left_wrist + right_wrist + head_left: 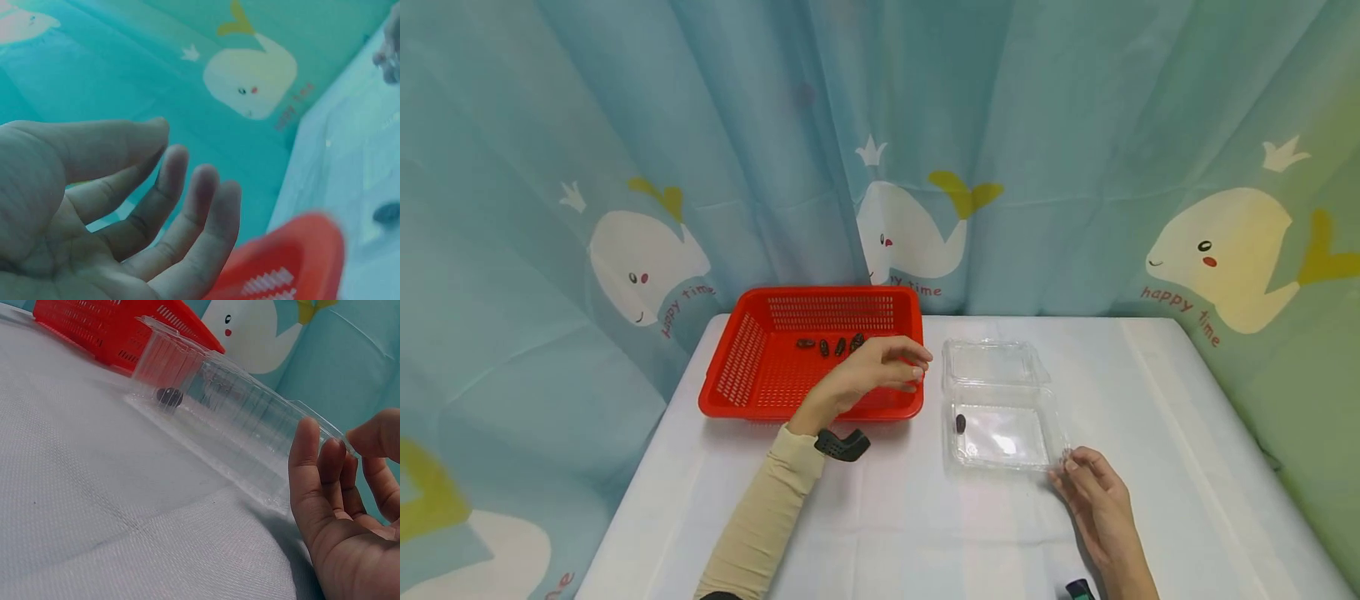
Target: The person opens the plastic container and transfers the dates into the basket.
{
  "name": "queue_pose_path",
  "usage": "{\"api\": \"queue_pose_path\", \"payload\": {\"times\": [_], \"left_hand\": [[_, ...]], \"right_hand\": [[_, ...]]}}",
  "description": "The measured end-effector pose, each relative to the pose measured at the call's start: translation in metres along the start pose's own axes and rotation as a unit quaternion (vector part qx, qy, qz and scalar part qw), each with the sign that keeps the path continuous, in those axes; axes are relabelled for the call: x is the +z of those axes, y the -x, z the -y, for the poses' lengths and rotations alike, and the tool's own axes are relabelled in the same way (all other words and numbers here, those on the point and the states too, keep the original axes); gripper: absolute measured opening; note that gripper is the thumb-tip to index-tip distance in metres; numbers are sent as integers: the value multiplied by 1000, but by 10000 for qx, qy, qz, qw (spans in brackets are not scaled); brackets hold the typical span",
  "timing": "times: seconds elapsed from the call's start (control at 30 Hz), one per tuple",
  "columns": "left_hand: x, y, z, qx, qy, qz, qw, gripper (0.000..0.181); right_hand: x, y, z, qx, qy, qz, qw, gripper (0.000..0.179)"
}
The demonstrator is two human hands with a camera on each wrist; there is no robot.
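Observation:
My left hand [880, 367] hovers over the right side of a red plastic basket [752, 413], fingers loosely bent. No object shows between its thumb and fingers [203, 187] in the left wrist view. Several dark brown dates [823, 347] lie on the basket floor, some partly behind the hand. My right hand [1097, 492] pinches the near right corner of a clear plastic clamshell box [1000, 463] between thumb and fingertips. The box stands with its lid [992, 362] folded back. Inside, one date [960, 423] lies by the left wall; the right wrist view shows it through the plastic.
Both containers stand on a white cloth-covered table [880, 517], the basket left of the box with a narrow gap between. A blue-green curtain [1045, 125] with whale prints hangs close behind and along the sides.

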State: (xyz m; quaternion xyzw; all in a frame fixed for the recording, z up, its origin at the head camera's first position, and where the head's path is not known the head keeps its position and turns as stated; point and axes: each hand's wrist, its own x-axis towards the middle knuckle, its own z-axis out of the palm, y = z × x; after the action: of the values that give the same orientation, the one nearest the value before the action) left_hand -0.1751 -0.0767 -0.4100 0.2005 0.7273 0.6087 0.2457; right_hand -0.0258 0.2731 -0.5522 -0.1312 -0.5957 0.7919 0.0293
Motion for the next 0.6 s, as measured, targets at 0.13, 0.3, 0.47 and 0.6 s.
{"api": "queue_pose_path", "payload": {"times": [0.13,0.3,0.47,0.6], "left_hand": [[16,4,1,110,63,-124,9998,31],[42,13,9,203,233,-1049,9940,28],[86,17,26,608,-122,-2257,9722,22],[112,17,36,914,-314,-2617,9603,21]], "right_hand": [[1,1,0,56,8,-34,10000,14],[2,1,-1,24,-39,21,10000,16],[1,1,-1,62,-9,2,10000,16],[0,1,1,14,-57,-1,10000,18]]}}
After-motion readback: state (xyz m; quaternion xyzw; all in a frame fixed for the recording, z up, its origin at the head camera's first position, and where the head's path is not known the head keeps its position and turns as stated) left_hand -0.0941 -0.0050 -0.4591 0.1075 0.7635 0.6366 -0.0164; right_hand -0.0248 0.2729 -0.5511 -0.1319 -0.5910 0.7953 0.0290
